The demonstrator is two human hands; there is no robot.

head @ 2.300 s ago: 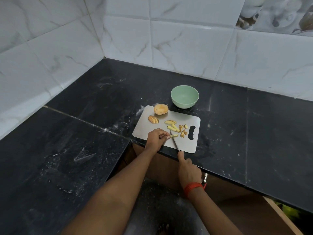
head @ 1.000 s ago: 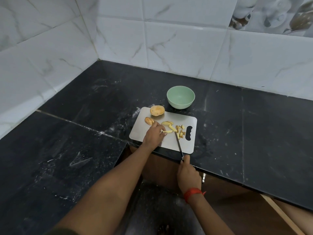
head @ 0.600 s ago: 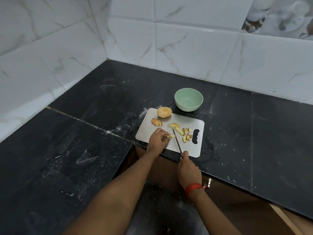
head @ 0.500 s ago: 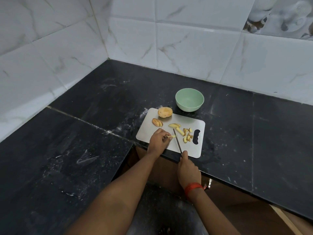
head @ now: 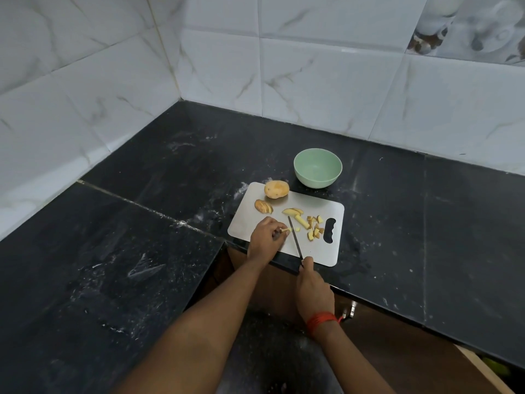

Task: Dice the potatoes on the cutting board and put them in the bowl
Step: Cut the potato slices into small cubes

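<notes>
A grey cutting board lies at the counter's front edge. On it sit a whole potato, a sliced potato piece, a few potato strips and several small dice. My left hand pinches a thin potato strip against the board. My right hand grips a knife whose blade lies across that strip. A pale green bowl stands just behind the board; I see nothing in it.
The black stone counter runs into a corner of white marble-look tiled walls. It steps forward on the left, and the board sits in the recess beside that step. A wooden cabinet front shows below the edge.
My left hand went up to the strips, drew one toward me and now pins it down. The knife in my right hand has come over onto it. The camera shifted slightly.
</notes>
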